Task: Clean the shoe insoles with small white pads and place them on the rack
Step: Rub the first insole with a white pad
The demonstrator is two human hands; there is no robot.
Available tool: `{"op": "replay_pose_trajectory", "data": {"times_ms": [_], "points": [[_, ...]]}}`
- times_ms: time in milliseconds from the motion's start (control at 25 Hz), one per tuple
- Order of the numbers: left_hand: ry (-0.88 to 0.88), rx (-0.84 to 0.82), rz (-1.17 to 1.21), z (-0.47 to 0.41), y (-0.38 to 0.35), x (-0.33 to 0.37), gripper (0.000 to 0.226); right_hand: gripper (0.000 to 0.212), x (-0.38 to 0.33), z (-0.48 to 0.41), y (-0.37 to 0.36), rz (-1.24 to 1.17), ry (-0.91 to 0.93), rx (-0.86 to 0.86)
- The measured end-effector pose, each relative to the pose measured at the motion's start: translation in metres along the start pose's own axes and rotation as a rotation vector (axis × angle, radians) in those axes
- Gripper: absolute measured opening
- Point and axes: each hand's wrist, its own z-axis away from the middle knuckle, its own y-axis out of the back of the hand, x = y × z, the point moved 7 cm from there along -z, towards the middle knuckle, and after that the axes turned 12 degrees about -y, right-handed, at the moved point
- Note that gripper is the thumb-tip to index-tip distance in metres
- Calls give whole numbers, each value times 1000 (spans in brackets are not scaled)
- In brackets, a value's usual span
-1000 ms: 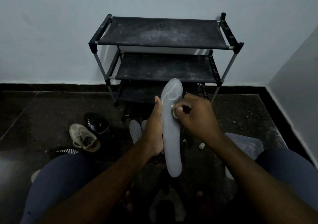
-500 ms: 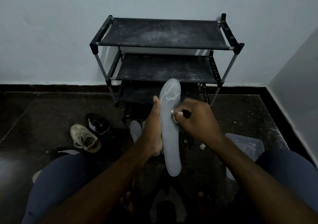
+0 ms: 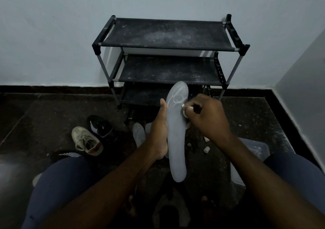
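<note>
The left hand [image 3: 158, 133] grips a pale grey insole [image 3: 176, 132] streaked with white; the right hand [image 3: 205, 116] pinches a small white pad [image 3: 185, 109] against it.

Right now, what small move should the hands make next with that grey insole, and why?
Probably sweep the white pad up across the toe. The right hand pinches it against the insole at its right edge, pale streaks mark the toe above it, and the left hand holds the insole upright.

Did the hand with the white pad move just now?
Yes, a little. The right hand with the pad slid up the insole, toward the rack, and slightly right.
</note>
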Motion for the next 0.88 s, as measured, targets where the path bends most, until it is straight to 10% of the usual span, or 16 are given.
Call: {"op": "replay_pose_trajectory", "data": {"times_ms": [880], "points": [[-6,-74,-126,10,-2,-5,65,6,-9,4,-4,-31,36,33]]}}
